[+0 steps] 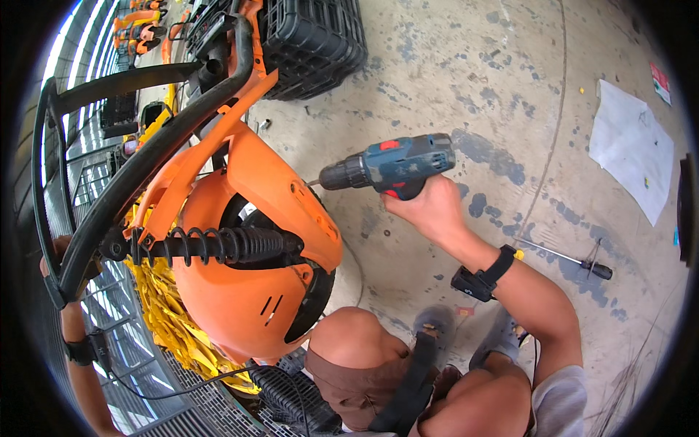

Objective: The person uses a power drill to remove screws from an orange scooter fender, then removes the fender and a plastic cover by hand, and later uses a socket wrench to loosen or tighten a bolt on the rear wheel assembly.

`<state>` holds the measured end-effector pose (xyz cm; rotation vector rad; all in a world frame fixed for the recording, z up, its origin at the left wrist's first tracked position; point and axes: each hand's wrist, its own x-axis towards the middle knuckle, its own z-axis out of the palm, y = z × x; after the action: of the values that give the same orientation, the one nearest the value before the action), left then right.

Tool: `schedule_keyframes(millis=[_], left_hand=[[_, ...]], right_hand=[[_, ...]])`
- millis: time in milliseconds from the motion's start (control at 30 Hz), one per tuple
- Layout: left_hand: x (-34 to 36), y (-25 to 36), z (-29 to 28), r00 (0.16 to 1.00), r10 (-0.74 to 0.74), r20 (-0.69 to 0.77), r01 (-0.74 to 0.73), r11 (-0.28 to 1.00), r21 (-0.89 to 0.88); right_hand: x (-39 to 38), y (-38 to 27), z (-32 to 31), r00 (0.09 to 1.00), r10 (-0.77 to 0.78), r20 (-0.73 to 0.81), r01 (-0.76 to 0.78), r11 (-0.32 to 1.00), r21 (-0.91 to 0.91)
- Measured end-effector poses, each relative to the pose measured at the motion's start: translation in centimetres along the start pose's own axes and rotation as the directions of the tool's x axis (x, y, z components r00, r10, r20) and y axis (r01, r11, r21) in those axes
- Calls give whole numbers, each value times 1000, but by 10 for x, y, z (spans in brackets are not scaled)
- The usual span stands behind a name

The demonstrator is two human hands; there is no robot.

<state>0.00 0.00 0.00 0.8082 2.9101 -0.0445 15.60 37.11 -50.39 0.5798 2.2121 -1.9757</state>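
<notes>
My right hand [429, 211] is wrapped around the grip of a dark blue cordless drill [408, 162] with red accents. The drill's tip points left and reaches the edge of an orange plastic panel [269, 175], where I cannot tell contact from a small gap. This panel belongs to an assembly with a rounded orange mudguard [226, 313], a black coil-spring shock absorber [233, 246] and a black tubular frame [145, 160]. At the far left my left hand [55, 253] is closed around the frame's lower end, its fingers partly hidden behind it.
A black plastic crate [317, 44] stands beyond the assembly. Yellow plastic parts [164, 302] are heaped beneath it. On the concrete floor to the right lie a screwdriver [593, 268] and a white sheet [633, 149]. A cable [182, 386] crosses the lower left. More orange parts [138, 33] stand far left.
</notes>
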Motion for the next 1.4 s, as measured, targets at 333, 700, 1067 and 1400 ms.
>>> schedule_keyframes(millis=[333, 700, 1067, 1400], left_hand=[[2, -22, -2, 995, 99, 24, -85, 941, -329], [-5, -10, -6, 998, 48, 47, -46, 998, -41], [-20, -8, -6, 1000, 2, 16, -3, 995, 98], [-24, -9, -10, 1000, -14, 27, 9, 987, 159]], right_hand=[[6, -2, 18, 999, 35, 33, -34, 999, -29], [-12, -14, 18, 998, 4, -57, -9, 996, -83], [-22, -26, 8, 1000, 6, 7, -5, 980, -201], [-22, -22, -2, 911, -234, 340, 62, 892, 448]])
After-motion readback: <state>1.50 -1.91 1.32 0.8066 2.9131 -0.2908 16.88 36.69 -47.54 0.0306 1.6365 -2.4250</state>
